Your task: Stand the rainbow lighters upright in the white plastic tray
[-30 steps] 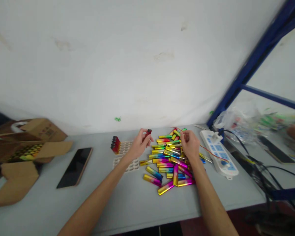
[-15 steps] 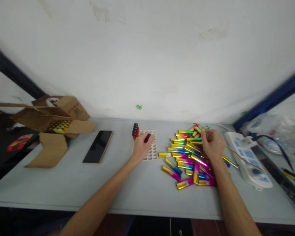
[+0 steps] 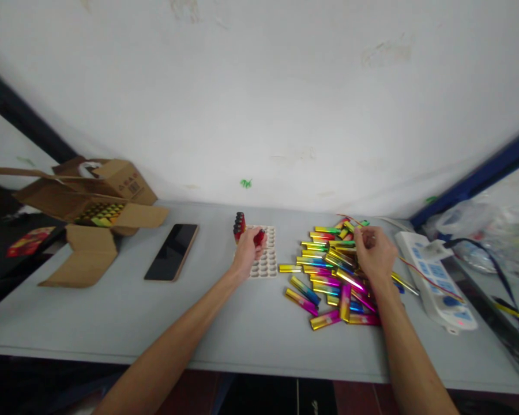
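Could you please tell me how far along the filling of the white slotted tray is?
Barely begun. Done: a few red pieces stand in the far left corner of the tray. In hand: the left hand holds another red piece over the tray; the right hand rests on the pile of shiny cases. Left: most slots look empty, and the pile is large.

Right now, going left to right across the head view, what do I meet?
Cardboard box → phone → slotted tray → pile of shiny colourful sticks → power strip → plastic bag. Left out: the left hand, pinching a small red piece over the tray, and the right hand over the pile.
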A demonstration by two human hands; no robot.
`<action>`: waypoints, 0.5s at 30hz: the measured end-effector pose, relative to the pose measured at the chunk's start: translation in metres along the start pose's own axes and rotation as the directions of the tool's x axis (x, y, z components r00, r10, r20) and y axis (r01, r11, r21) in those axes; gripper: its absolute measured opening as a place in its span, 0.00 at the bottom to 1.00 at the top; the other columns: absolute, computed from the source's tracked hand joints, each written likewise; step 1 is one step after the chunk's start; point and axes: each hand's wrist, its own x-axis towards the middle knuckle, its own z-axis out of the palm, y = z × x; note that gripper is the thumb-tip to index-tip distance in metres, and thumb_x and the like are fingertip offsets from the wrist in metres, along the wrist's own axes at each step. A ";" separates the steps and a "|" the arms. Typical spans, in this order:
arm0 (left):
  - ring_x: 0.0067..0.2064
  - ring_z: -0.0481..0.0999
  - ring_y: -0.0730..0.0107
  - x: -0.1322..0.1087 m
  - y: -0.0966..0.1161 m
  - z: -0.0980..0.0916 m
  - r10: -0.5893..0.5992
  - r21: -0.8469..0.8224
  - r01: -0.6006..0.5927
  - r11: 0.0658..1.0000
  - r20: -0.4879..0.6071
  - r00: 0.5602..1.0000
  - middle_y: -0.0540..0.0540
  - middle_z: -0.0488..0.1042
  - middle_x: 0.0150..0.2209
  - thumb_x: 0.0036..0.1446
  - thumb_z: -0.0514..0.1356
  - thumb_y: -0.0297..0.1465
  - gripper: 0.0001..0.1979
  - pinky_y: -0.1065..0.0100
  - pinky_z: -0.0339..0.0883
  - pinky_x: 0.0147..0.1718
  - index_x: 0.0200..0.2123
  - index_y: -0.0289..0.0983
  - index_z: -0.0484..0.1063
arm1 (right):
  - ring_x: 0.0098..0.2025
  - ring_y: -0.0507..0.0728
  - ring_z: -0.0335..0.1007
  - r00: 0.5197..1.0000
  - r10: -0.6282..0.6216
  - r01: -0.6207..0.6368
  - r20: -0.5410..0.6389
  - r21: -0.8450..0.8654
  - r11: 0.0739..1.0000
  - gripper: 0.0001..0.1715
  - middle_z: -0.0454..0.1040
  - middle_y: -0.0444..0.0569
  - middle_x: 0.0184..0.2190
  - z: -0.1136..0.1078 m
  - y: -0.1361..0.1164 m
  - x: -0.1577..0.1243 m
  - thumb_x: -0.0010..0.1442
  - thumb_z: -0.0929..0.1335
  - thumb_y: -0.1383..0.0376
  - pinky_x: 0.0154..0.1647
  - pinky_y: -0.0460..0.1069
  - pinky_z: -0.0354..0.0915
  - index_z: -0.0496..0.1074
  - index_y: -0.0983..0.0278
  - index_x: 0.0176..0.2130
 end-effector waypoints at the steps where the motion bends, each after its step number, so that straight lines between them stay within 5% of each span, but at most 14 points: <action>1: 0.17 0.53 0.75 0.000 -0.001 0.000 -0.001 -0.009 0.001 1.000 -0.004 1.000 0.56 0.56 0.17 0.62 0.56 0.52 0.24 0.72 0.44 0.16 0.23 0.41 0.62 | 0.28 0.58 0.70 1.000 0.001 -0.001 -0.001 -0.002 1.000 0.33 0.75 0.48 0.27 0.000 0.000 0.000 0.71 0.63 0.37 0.36 0.53 0.65 0.74 0.62 0.39; 8: 0.17 0.53 0.78 -0.002 -0.001 0.008 0.063 -0.046 -0.062 0.997 0.007 0.998 0.58 0.56 0.20 0.64 0.55 0.61 0.29 0.74 0.45 0.16 0.30 0.41 0.65 | 0.28 0.58 0.70 1.000 -0.006 0.006 0.004 -0.012 1.000 0.33 0.75 0.48 0.26 0.000 0.000 0.001 0.71 0.62 0.37 0.35 0.53 0.65 0.74 0.62 0.38; 12: 0.20 0.62 0.77 -0.008 0.010 0.010 0.202 -0.017 -0.202 0.979 -0.004 0.979 0.58 0.65 0.24 0.61 0.62 0.62 0.28 0.74 0.59 0.19 0.39 0.41 0.67 | 0.28 0.58 0.70 1.000 -0.008 0.008 0.010 0.007 1.000 0.34 0.74 0.48 0.25 0.000 -0.002 0.000 0.71 0.62 0.36 0.35 0.53 0.65 0.73 0.62 0.38; 15: 0.30 0.74 0.71 -0.020 0.024 -0.006 0.299 0.031 -0.299 0.954 -0.001 0.954 0.52 0.74 0.31 0.60 0.66 0.59 0.28 0.70 0.73 0.30 0.41 0.40 0.72 | 0.27 0.58 0.70 1.000 -0.017 0.017 -0.002 0.019 1.000 0.33 0.74 0.48 0.25 0.000 -0.003 0.000 0.71 0.62 0.36 0.35 0.53 0.65 0.73 0.62 0.38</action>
